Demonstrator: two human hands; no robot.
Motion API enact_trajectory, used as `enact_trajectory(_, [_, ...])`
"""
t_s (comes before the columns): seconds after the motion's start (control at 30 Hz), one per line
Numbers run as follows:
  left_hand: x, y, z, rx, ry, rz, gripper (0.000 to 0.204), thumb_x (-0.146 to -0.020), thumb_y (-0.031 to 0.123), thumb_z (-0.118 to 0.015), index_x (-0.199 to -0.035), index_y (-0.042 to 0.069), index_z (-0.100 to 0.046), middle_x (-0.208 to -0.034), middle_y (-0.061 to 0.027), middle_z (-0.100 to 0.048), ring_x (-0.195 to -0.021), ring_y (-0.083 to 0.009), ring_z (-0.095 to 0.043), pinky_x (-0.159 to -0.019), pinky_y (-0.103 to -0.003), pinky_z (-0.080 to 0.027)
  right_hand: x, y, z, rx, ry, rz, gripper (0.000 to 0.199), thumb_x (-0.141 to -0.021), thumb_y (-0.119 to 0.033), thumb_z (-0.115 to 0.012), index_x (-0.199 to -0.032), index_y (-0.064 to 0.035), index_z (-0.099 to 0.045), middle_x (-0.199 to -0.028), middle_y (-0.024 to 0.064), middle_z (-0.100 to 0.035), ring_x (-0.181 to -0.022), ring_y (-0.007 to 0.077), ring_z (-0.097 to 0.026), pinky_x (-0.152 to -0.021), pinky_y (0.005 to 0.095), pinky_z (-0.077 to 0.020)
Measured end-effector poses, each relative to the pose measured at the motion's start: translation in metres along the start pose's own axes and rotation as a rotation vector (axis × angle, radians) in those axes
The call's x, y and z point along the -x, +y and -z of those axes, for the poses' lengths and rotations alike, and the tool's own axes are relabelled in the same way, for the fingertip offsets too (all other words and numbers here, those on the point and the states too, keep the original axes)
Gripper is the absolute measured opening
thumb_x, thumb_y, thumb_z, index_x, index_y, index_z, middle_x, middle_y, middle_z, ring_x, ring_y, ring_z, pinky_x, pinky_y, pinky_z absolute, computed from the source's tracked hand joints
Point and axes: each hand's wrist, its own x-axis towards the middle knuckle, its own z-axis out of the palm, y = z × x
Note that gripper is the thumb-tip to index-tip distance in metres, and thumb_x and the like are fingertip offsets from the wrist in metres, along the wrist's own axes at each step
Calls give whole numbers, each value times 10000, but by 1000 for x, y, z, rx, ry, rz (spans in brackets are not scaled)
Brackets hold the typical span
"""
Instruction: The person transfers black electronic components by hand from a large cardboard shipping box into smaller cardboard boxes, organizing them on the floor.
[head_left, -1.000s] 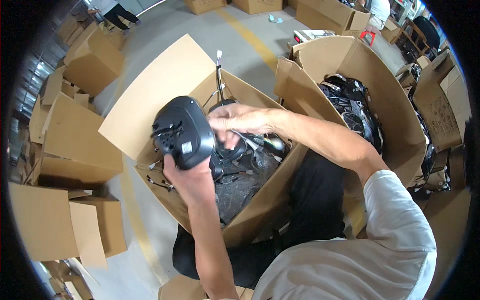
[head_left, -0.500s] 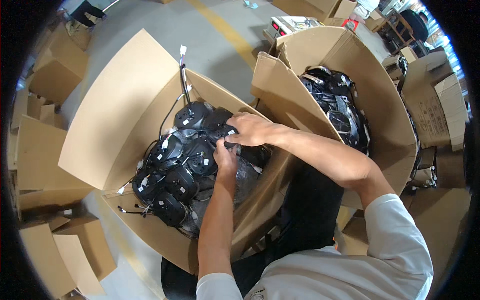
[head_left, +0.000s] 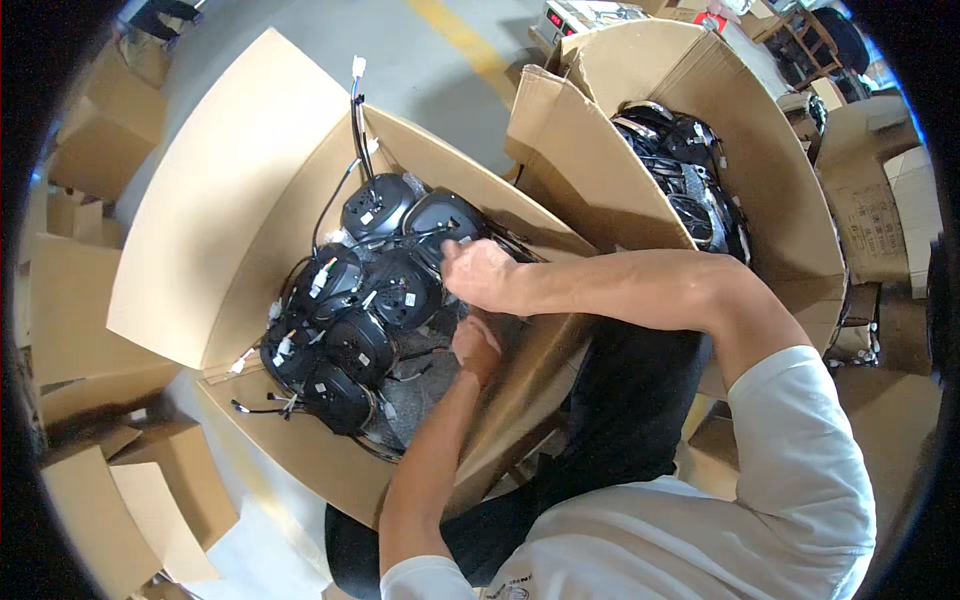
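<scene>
Both my hands are inside an open cardboard box [head_left: 270, 190] holding several rounded black plastic housings with thin cables and white connectors. My right hand [head_left: 482, 277] is closed, its fingers curled beside the lower edge of a black housing [head_left: 440, 212]; whatever they grip is hidden. Closer to me, my left hand [head_left: 476, 348] is low at the box's near side, next to clear plastic wrap [head_left: 425, 385]. Its fingers are smeared and partly out of sight. Another black housing [head_left: 402, 290] lies just left of my right hand.
A second tall carton [head_left: 590, 150] on the right holds more black parts with shiny edges. Cardboard boxes [head_left: 100, 130] line the left side. At the far side stands a device with a red display [head_left: 560, 20]. A yellow line [head_left: 460, 40] crosses the grey floor.
My hands have come off the upper-right housing, now more exposed. The left hand moved toward me and slightly right; the right hand also drew a little nearer. The whole view shifted slightly.
</scene>
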Motion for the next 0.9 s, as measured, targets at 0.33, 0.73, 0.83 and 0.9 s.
enact_trajectory(0.33, [-11, 16, 26, 239, -148, -171, 174, -833, 143, -636, -978, 122, -730, -1069, -203, -637, -920, -408, -640, -801, -488, -533, -11, 27, -69, -413, -345, -270, 230, -840, -83, -615, -1016, -20, -750, -1066, 190, -724, -998, 351, -708, -837, 453, -570])
enact_trajectory(0.73, [-20, 20, -4, -241, 103, -794, 305, -909, 202, -527, -1128, 49, -674, -1298, -127, -553, -1220, -277, -495, -944, -427, -428, -20, 48, -43, -419, -241, -306, 225, -817, -84, -596, -964, -24, -755, -1015, 204, -726, -991, 350, -707, -830, 461, -569])
enact_trajectory(0.83, [-25, 44, 2, -410, -59, -703, 284, -883, 198, -547, -1061, 40, -701, -1185, -117, -593, -1118, -252, -526, -866, -405, -430, -15, 59, -51, -431, -185, -250, 218, -805, -78, -601, -945, -12, -754, -991, 207, -729, -989, 352, -709, -815, 457, -569])
enact_trajectory(0.9, [-27, 42, 3, -442, -80, -702, 254, -853, 187, -561, -1000, 58, -723, -1073, -97, -605, -1018, -248, -537, -802, -391, -423, -18, 58, -52, -433, -193, -246, 217, -803, -77, -601, -943, -11, -754, -993, 206, -730, -987, 351, -709, -811, 456, -571])
